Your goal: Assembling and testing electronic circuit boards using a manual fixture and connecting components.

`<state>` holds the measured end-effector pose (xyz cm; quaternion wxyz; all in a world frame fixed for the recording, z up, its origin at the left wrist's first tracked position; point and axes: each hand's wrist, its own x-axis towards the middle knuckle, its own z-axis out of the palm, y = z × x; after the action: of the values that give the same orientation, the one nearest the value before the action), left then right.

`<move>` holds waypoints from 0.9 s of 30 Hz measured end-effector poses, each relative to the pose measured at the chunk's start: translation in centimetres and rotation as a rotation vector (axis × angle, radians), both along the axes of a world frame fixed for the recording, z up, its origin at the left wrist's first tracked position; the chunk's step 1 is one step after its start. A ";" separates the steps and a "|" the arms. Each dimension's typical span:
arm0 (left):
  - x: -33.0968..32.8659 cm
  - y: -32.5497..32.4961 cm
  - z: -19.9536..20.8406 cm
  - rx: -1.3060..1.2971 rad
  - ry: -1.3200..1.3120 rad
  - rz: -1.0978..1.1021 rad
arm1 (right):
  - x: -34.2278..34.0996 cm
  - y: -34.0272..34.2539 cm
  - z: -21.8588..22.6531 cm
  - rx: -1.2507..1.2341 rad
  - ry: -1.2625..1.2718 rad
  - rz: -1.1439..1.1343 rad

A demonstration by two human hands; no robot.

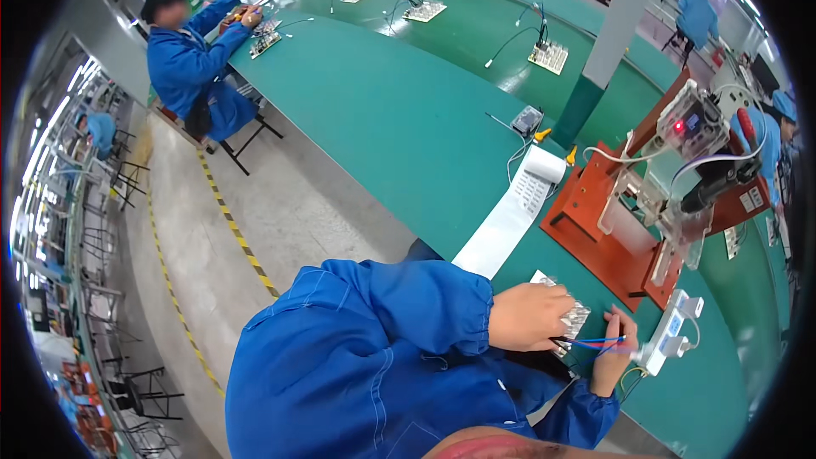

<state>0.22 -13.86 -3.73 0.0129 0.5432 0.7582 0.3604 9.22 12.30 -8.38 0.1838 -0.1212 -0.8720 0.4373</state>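
Low on the right of the head view, my left hand (531, 317) lies closed over a small pale circuit board (578, 316), fingers curled at its edge. Red, blue and black wires (598, 342) run from beside those fingertips across to my right hand (614, 352). The right fingers are bent and closed around the wires' far ends; a pale blur by them hides the tips. Just right of that hand stands a white power strip (670, 331) with a plug and thin cables.
A red test fixture (608, 225) with a clear cover and red light stands beyond my hands. A label strip (510, 217) and a small grey device (527, 121) lie left of it. Boards with wires (548, 55) rest on the green conveyor. A co-worker (191, 59) sits far left.
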 end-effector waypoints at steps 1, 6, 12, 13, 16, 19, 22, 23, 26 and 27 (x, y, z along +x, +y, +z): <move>0.4 -0.3 0.2 0.016 -0.028 0.030 | -0.1 -0.2 -0.2 -0.018 0.051 0.045; -4.2 -6.7 6.6 0.165 -0.114 0.185 | -0.1 -0.9 0.3 -0.113 -0.012 0.042; -9.2 -19.2 7.2 0.219 -0.372 0.822 | 0.1 -2.5 0.9 -0.134 0.021 0.057; -9.6 -20.9 7.0 0.185 -0.375 0.933 | 0.1 -2.5 0.9 -0.132 0.007 0.051; -10.4 -25.2 4.5 0.161 -0.363 1.172 | 0.1 -2.7 1.3 -0.120 -0.003 0.039; -10.7 -27.1 1.5 0.095 -0.307 1.343 | 0.0 -2.3 1.1 -0.103 -0.010 0.036; -11.3 -27.2 0.2 0.052 -0.294 1.379 | -0.6 -2.3 1.0 -0.114 -0.009 0.005; -11.1 -26.8 0.1 0.085 -0.326 1.367 | -0.5 -2.2 1.0 -0.102 -0.025 -0.002; -11.6 -27.4 0.8 0.123 -0.380 1.370 | -1.1 -2.7 1.0 -0.110 -0.023 -0.052; -12.1 -28.2 0.7 0.123 -0.394 1.390 | -1.2 -2.9 0.9 -0.099 -0.026 -0.057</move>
<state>-11.90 -42.07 -3.06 -0.1135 -0.1398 0.8901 0.4186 8.01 9.44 -7.44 0.1787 -0.1605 -0.8478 0.4729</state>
